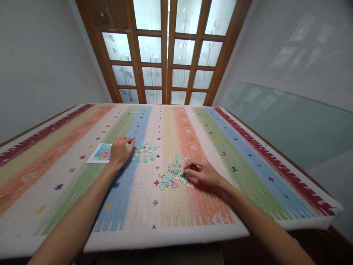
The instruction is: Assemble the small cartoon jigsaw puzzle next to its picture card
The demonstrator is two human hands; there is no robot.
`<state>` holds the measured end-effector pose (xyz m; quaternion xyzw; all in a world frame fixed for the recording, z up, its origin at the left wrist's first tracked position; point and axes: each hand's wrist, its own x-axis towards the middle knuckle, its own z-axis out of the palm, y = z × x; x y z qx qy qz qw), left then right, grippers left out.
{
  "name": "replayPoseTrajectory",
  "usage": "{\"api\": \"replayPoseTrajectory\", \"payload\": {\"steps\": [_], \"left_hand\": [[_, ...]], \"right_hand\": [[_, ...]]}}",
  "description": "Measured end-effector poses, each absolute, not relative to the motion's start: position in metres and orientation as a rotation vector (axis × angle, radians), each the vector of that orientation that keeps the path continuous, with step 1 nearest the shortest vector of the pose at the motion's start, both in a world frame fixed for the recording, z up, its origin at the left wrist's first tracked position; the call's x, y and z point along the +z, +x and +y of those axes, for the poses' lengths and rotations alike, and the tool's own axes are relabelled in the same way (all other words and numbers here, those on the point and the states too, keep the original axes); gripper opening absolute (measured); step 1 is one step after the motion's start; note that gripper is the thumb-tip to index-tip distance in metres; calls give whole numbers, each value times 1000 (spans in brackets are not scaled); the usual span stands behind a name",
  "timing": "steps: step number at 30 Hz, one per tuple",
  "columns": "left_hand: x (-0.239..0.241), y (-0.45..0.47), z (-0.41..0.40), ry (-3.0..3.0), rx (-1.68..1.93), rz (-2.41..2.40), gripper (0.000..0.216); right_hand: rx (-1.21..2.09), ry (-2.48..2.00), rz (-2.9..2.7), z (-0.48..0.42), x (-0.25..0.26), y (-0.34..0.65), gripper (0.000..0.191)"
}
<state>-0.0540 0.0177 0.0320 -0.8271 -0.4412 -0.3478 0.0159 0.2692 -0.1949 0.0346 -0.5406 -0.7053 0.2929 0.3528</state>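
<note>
My left hand [120, 151] is raised over the right side of a picture card [100, 153] showing a pink cartoon figure on teal. Its fingers are curled together, and a bit of teal shows beside them; I cannot tell if it is a held piece. Just right of these fingertips lies a loose spread of jigsaw puzzle pieces [145, 152], mostly teal and pale. My right hand [202, 171] is at the right edge of a denser pile of puzzle pieces [172, 176], teal, pink and yellow. Thumb and fingertips pinch together there; whatever they grip is hidden.
A striped tablecloth [143, 206] with small printed motifs covers the large table. Wooden doors with frosted panes [150, 49] stand beyond the far edge. A pale glass panel [289, 121] leans along the right wall.
</note>
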Motion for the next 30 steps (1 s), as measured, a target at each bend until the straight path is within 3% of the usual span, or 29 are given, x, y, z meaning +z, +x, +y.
{"api": "replayPoseTrajectory", "payload": {"steps": [11, 30], "left_hand": [[14, -56, 38, -2626, -774, -1346, 32], [21, -47, 22, -2739, -933, -1330, 35]], "right_hand": [[705, -1416, -1867, -194, 35, 270, 18], [742, -1282, -2210, -196, 41, 290, 10]]}}
